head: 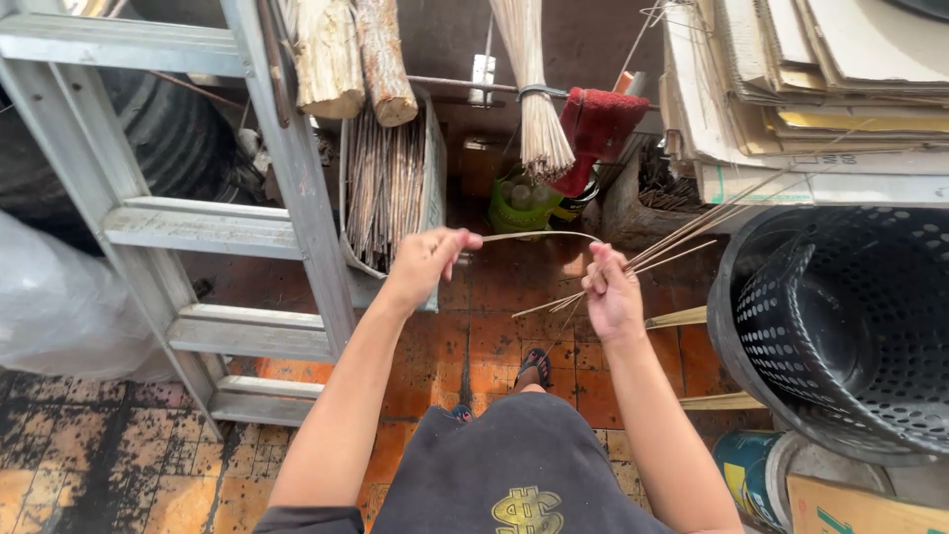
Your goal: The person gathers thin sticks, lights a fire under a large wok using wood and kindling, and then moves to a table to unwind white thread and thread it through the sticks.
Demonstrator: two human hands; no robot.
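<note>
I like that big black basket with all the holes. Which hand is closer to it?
The right hand. It holds a bunch of thin sticks just left of the black basket. The left hand is farther off, by the metal ladder, pinching one stick.

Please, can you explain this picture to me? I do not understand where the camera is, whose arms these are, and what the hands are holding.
There is only one picture, taken by a camera worn on a person's head and looking down, so the two bare arms are that person's own. The left hand pinches one end of a single thin stick, which bends across toward the right hand. The right hand grips a bundle of sticks that fan out toward the upper right. Below is an orange tiled floor, with the person's sandalled foot on it. Around it: a metal ladder on the left, a black perforated basket on the right, stacked cardboard above it, and a broom hanging behind.
</note>
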